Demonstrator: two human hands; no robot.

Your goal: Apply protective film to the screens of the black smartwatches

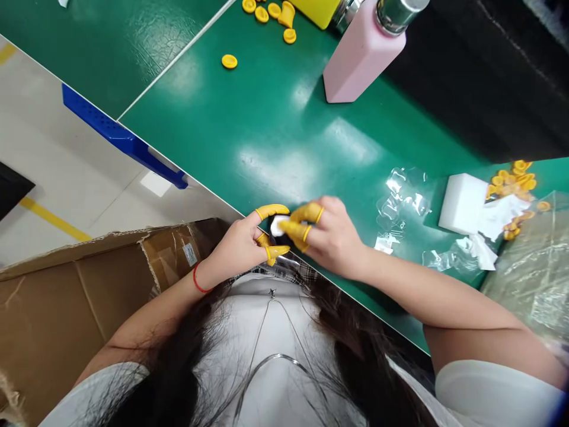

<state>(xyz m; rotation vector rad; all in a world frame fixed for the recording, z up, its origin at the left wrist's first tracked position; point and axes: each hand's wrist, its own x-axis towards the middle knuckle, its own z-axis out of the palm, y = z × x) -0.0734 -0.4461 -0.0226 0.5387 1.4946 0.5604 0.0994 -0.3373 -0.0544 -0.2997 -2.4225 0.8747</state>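
Both hands meet at the near edge of the green table [208,124], and yellow finger cots cover several of their fingertips. My left hand [242,243] is closed around the rim of a small dark round piece [272,224], whose kind I cannot make out. Pinched in my right hand [331,234] is a small white wad [279,225], tissue or cloth, pressed against the face of that dark piece. The fingers hide much of both.
A pink pump bottle [355,56] stands at the back beside loose yellow finger cots [262,14]. On the right lie clear plastic film pieces [402,196], a white foam block [462,201] and more cots. An open cardboard box [53,314] sits lower left.
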